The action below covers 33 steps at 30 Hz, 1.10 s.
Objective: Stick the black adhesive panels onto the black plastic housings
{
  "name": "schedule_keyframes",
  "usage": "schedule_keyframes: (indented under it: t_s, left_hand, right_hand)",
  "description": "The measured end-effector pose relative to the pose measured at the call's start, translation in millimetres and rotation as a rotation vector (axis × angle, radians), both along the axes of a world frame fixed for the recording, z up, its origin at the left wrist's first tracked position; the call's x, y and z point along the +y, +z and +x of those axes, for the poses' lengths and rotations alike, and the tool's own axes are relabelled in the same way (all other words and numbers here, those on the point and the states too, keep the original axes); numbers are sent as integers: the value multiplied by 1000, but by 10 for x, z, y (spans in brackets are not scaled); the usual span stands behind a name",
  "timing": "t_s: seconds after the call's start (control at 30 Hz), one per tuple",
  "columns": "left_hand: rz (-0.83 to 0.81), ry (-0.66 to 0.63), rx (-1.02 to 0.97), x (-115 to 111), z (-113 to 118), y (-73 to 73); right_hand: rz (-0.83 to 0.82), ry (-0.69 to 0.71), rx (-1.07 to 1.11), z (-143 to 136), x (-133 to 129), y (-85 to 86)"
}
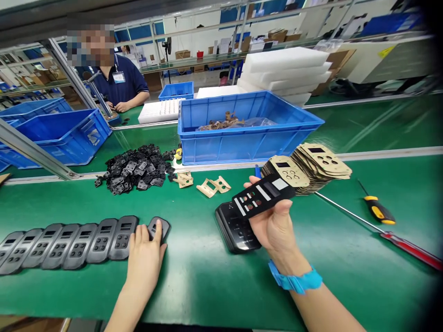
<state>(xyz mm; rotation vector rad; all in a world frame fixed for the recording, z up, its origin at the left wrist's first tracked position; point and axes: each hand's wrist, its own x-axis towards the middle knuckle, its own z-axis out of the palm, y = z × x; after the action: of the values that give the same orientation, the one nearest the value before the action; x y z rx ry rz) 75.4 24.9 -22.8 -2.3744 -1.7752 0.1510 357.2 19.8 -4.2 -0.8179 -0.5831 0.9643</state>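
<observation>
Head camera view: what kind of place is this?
Most likely a factory assembly line. A long green workbench carries a row of identical grey remote housings, a heap of black rubber keypads and blue parts crates.

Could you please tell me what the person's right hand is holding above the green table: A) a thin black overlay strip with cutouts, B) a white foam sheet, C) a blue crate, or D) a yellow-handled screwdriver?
A: the right hand pinches a thin black overlay strip in its grip, while the yellow-handled screwdriver lies untouched on the green table.
</observation>
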Motion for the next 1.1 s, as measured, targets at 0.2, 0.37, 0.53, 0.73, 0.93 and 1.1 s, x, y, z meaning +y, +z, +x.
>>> schedule_keyframes:
  t_s: [0.2, 0.37, 0.53, 0.73, 0.93, 1.1]
  left_hand:
    - [-229, -91, -635, 69, 320, 199]
    - [-465, -160, -1224, 255, 625, 356]
    - [-1006, -30, -1871, 344, 864, 344]
    - [-1156, 258, -2075, 282, 951, 258]
    - [-1212, 319, -2064, 246, 928, 238]
    - [-707, -46, -1731, 279, 833, 220]
  right_hand:
    - [-1, 118, 52, -72, -35, 35]
    - [18, 190, 77, -135, -83, 140]
    - [-12, 267, 179, -112, -75, 157]
    - [-91, 344, 222, -94, -54, 113]
    - [-145, 235, 152, -145, -58, 177]
    - [-138, 217, 152, -102, -47, 160]
